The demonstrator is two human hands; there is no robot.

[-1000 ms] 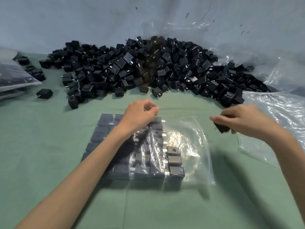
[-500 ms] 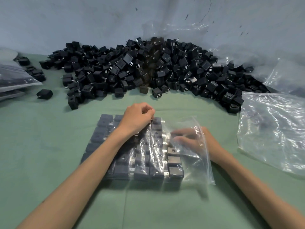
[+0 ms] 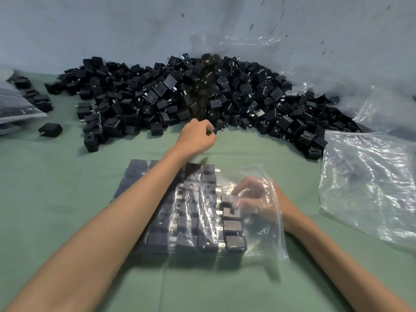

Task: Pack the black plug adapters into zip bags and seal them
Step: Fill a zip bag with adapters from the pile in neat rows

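Note:
A clear zip bag [image 3: 265, 221] lies open on the green cloth, holding rows of black plug adapters [image 3: 189, 224]. My right hand [image 3: 254, 199] is inside the bag, its fingers pinching the top adapter [image 3: 228, 198] of the rightmost column. My left hand [image 3: 198, 137] has reached to the near edge of the big heap of loose adapters [image 3: 202, 95] and its curled fingers pinch one adapter [image 3: 215, 129] there. My left forearm crosses over the bag's left part and hides some rows.
Empty clear bags [image 3: 369, 188] lie at the right. Filled bags [image 3: 18, 106] stack at the left edge, with a stray adapter [image 3: 50, 129] near them. A grey sheet [image 3: 112, 30] rises behind the heap. The green cloth [image 3: 56, 199] covers the table.
My left hand left the bag's mouth and reached forward to the heap, pinching an adapter. My right hand carried its adapter into the bag and moved down to the rightmost column.

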